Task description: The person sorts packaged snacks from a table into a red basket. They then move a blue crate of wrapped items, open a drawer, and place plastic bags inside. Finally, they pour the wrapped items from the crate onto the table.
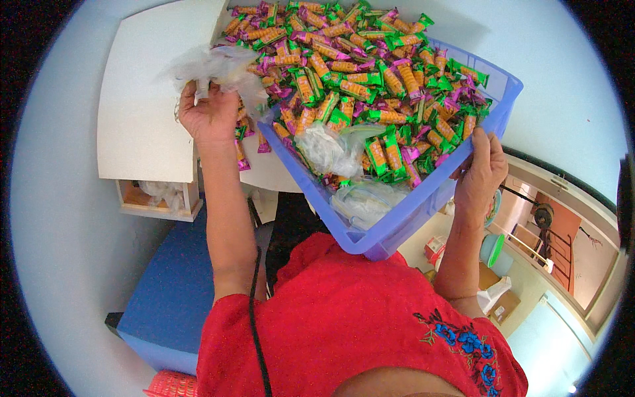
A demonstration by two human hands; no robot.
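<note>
My left hand (211, 116) is raised left of the crate, its fingers closed on thin clear plastic bags (223, 67) that look blurred. With my right hand (481, 171) I grip the right rim of a blue plastic crate (412, 216). The crate is tilted, its near corner against my red shirt. Many small wrapped snack packets (357, 89) in green, pink and orange fill it and pile up beyond its far side. On top of them, near the front, rest a crumpled clear bag (330, 149) and a flatter plastic bag (369, 203).
A white cabinet top (154, 99) stands at left, with a drawer (158, 196) pulled out below, holding plastic bags. Several packets (242, 156) lie on the white table (273, 173). A blue box-like surface (163, 293) and a red basket (173, 384) are lower left.
</note>
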